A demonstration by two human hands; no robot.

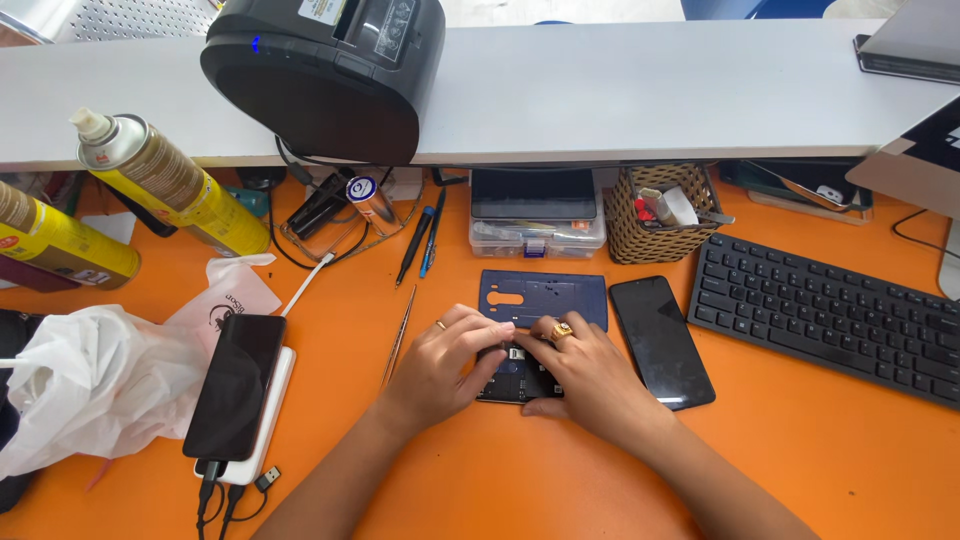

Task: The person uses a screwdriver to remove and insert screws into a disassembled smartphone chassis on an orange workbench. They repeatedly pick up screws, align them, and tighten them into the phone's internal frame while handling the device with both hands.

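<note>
An opened dark phone body (pixel 520 378) lies on the orange table (pixel 800 440), and both my hands rest on it. My left hand (pixel 445 357) holds its left side with fingers curled over the top. My right hand (pixel 585 372), wearing a gold ring, grips the right side and presses fingertips onto the exposed inner part. The hands hide most of the phone. Just behind it lies a blue phone back cover (pixel 545 295). Another black phone (pixel 661 340) lies face up to the right.
Metal tweezers (pixel 399 335) lie left of my hands. A black phone on a white power bank (pixel 238 392) and a white plastic bag (pixel 90 385) sit far left. Behind are spray cans (pixel 170 185), a black printer (pixel 325 70), screwdrivers (pixel 420 243), a woven basket (pixel 660 215) and a keyboard (pixel 830 315).
</note>
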